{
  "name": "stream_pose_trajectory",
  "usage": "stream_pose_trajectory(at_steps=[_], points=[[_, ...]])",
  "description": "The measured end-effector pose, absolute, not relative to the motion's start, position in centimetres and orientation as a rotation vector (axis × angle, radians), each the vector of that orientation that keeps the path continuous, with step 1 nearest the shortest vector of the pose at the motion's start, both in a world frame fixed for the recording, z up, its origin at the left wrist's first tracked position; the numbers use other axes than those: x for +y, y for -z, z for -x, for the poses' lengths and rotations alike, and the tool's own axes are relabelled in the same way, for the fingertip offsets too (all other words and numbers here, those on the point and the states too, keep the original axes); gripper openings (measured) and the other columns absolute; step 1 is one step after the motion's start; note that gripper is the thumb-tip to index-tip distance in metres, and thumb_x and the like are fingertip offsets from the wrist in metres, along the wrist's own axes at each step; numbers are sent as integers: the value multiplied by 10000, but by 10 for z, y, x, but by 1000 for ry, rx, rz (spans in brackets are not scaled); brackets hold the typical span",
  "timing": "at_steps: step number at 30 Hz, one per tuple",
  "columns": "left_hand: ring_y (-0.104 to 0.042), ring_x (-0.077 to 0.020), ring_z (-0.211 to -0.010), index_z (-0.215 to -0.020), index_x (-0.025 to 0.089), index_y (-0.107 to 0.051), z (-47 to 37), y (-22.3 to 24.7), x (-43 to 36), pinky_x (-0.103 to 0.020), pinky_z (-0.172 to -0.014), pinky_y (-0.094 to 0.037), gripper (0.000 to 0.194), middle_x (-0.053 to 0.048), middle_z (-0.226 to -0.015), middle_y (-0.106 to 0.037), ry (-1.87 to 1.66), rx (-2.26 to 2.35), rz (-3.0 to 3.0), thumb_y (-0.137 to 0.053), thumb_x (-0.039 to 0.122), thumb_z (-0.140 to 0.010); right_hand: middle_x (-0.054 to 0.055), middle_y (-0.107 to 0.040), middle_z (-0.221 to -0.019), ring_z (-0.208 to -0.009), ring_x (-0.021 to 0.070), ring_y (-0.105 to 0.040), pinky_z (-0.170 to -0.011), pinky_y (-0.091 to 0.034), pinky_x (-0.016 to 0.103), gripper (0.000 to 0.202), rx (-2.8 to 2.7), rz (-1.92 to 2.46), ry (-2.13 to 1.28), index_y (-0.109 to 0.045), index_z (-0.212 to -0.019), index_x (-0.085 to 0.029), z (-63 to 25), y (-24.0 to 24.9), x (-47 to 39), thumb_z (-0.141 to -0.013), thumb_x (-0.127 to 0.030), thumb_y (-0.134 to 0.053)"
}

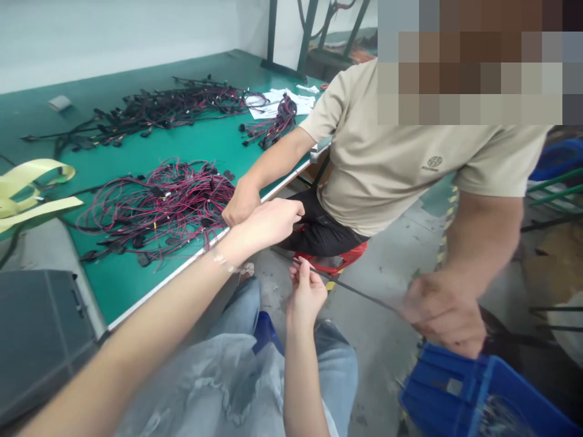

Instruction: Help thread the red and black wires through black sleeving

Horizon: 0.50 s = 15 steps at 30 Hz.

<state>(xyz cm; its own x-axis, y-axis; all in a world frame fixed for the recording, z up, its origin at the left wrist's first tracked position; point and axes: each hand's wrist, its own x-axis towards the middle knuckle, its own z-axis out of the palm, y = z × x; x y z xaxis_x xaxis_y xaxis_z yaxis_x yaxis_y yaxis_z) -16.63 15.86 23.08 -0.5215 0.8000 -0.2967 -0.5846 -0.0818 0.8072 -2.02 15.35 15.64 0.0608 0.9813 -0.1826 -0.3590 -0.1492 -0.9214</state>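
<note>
My right hand point(306, 292) is raised over my lap and pinches a thin black strip point(359, 292) between thumb and fingers. The strip runs right to a co-worker's blurred hand point(444, 318) above a blue crate point(460, 388). My left hand point(269, 223) is stretched out ahead with its fingers curled shut, just above the strip's left end. Nothing shows in its grip. It hangs beside the co-worker's other hand point(240, 205), which rests on the edge of the green table point(136, 279).
Bundles of red and black wire harness point(159, 203) lie on the table, with more harnesses point(155, 109) and papers point(273, 103) farther back. Yellow straps point(31, 188) lie at the left. A grey box point(40, 328) stands at lower left. The co-worker sits on a red stool point(334, 262).
</note>
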Motion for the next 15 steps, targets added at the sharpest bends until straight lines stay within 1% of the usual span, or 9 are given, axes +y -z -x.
stream_pose_trajectory(at_steps=[2, 4, 5, 6, 7, 9, 10, 12, 15], points=[[-600, -145, -595, -721, 136, -668, 157, -222, 134, -192, -513, -419, 60, -48, -647, -646, -1675, 1178, -446, -685, 117, -666, 63, -696, -788, -578, 75, -568, -550, -442, 188, 332, -773, 1100, -1427, -684, -817, -114, 18, -158, 155, -614, -375, -712], [-553, -115, -488, -708, 127, -656, 146, -198, 116, -172, -397, -343, 95, -43, -607, -629, -1452, 1199, -734, -671, 221, -702, 66, -696, -780, -567, 74, -564, -538, -436, 186, 339, -762, 1103, -1455, -684, -813, -113, 16, -159, 155, -600, -374, -722], [-560, -112, -497, -746, 126, -655, 141, -184, 112, -166, -390, -343, 124, -44, -638, -634, -1435, 1193, -713, -680, 236, -695, 67, -696, -774, -562, 73, -563, -534, -433, 185, 341, -756, 1106, -1464, -684, -810, -113, 15, -159, 155, -596, -374, -725], [-589, -115, -557, -831, 138, -653, 135, -170, 111, -160, -416, -372, 190, -47, -724, -650, -1492, 1156, -630, -702, 232, -673, 65, -695, -764, -559, 73, -562, -533, -431, 186, 340, -748, 1110, -1465, -684, -808, -114, 15, -160, 155, -594, -375, -725], [-622, -125, -662, -932, 163, -640, 131, -159, 112, -162, -473, -418, 292, -61, -875, -659, -1558, 1059, -541, -718, 226, -658, 62, -694, -756, -558, 73, -563, -533, -429, 186, 340, -738, 1112, -1464, -684, -808, -116, 15, -160, 155, -593, -376, -726], [-625, -150, -889, -1084, 221, -591, 125, -145, 119, -189, -632, -481, 488, -74, -1145, -593, -1671, 830, -391, -751, 208, -623, 56, -693, -751, -552, 70, -560, -534, -427, 187, 339, -715, 1101, -1477, -683, -808, -121, 15, -162, 154, -587, -374, -730], [-609, -160, -957, -1104, 229, -586, 123, -143, 123, -205, -698, -487, 513, -78, -1199, -566, -1694, 735, -359, -758, 214, -620, 53, -692, -748, -546, 66, -555, -534, -425, 187, 339, -706, 1092, -1490, -682, -810, -123, 16, -163, 154, -585, -372, -732], [-617, -162, -943, -1021, 181, -637, 121, -146, 128, -211, -742, -485, 413, -91, -1102, -624, -1714, 692, -328, -758, 237, -630, 49, -689, -729, -525, 59, -538, -527, -419, 188, 337, -691, 1083, -1518, -683, -809, -121, 16, -167, 154, -585, -367, -734], [-650, -136, -791, -862, 122, -679, 121, -160, 127, -188, -682, -488, 234, -81, -895, -683, -1724, 868, -270, -730, 243, -669, 42, -683, -691, -517, 58, -531, -527, -409, 187, 325, -672, 1113, -1525, -684, -802, -115, 16, -172, 151, -593, -359, -732]])
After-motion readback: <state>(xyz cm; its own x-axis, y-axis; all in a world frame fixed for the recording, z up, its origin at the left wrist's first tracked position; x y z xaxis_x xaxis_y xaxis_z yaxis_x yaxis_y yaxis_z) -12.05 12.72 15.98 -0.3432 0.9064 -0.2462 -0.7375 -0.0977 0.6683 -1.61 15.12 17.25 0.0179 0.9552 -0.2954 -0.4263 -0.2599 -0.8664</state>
